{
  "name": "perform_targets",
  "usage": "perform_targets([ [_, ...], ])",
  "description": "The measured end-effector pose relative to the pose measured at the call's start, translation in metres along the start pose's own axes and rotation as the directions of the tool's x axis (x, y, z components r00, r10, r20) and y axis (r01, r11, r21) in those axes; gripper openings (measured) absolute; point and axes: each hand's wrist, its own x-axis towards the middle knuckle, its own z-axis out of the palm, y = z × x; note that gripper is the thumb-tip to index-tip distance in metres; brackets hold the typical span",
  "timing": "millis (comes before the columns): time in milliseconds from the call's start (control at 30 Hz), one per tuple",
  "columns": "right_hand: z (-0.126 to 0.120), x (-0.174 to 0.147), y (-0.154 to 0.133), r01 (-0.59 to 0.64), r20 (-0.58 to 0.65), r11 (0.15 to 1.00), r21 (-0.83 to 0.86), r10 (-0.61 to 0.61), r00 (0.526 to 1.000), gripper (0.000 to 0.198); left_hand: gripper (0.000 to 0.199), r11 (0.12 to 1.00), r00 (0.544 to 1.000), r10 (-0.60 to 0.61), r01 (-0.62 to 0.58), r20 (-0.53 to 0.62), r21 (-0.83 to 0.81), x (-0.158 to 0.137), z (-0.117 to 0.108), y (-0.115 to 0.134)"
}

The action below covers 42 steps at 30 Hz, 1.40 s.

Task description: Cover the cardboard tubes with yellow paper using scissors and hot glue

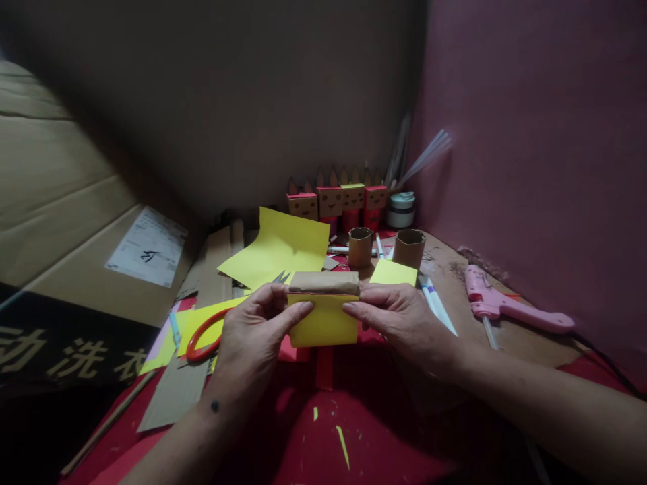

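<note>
Between both hands is a small cardboard box (pixel 323 283) with a yellow paper piece (pixel 323 327) against its near face. My left hand (pixel 257 327) pinches the left side, thumb on the yellow paper and fingers behind. On the right side my right hand (pixel 399 320) grips the same way, its thumb near the paper's top edge. Orange-handled scissors (pixel 202 340) lie beside my left hand, their handle partly covered by it. A yellow paper square (pixel 394 273) sits just beyond my right hand.
Behind stand several cardboard figures (pixel 331 202) with pointed ears, two cardboard tubes (pixel 360 249) and a lidded jar (pixel 401 210). A pink glue gun (pixel 510 303) lies right. A large yellow sheet (pixel 288 249) lies beyond my left hand. A big carton (pixel 75 202) borders the left; walls close the back and right.
</note>
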Motion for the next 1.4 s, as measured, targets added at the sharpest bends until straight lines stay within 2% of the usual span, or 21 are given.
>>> perform_targets([
  [133,-0.001,0.001,0.000,-0.005,0.033,0.999,0.032,0.004,0.999,0.027,0.022,0.999,1.000,0.000,0.000,-0.004,0.054,0.002,-0.004,-0.003],
  [333,-0.003,0.002,0.000,-0.013,0.026,1.000,0.013,0.013,1.000,0.027,0.022,1.000,0.988,-0.023,0.019,0.150,0.025,0.003,-0.005,-0.002],
  [433,-0.004,0.002,-0.002,0.004,0.044,0.999,0.042,-0.006,0.999,0.025,0.018,0.999,0.990,-0.031,0.028,0.137,0.026,0.001,-0.003,0.000],
  [567,-0.004,0.004,-0.005,-0.020,0.084,0.988,0.154,0.007,0.996,0.026,0.016,0.999,0.995,0.011,-0.015,0.101,0.036,-0.001,-0.002,-0.001],
  [800,0.001,0.007,-0.008,-0.078,0.101,0.933,0.351,0.045,0.994,0.020,0.015,0.998,0.991,0.049,-0.052,0.124,0.025,-0.002,-0.004,-0.003],
  [967,0.004,0.014,-0.017,-0.083,0.021,0.954,0.290,0.080,0.997,0.015,0.016,0.996,0.988,0.081,-0.074,0.128,-0.057,-0.001,-0.007,-0.001],
  [1133,0.009,0.019,-0.020,-0.005,0.088,0.950,0.312,-0.023,0.996,0.010,0.025,0.983,0.983,0.101,-0.075,0.152,-0.170,-0.002,-0.006,-0.003],
  [1267,0.015,0.017,-0.020,0.036,0.028,0.985,0.168,-0.041,0.999,0.015,0.028,0.966,0.982,0.105,-0.064,0.154,-0.251,-0.002,-0.003,-0.008],
  [1400,0.020,0.016,-0.019,0.066,0.042,0.993,0.102,-0.071,0.997,0.016,0.023,0.956,0.986,0.100,-0.059,0.131,-0.286,-0.002,-0.002,-0.011],
])
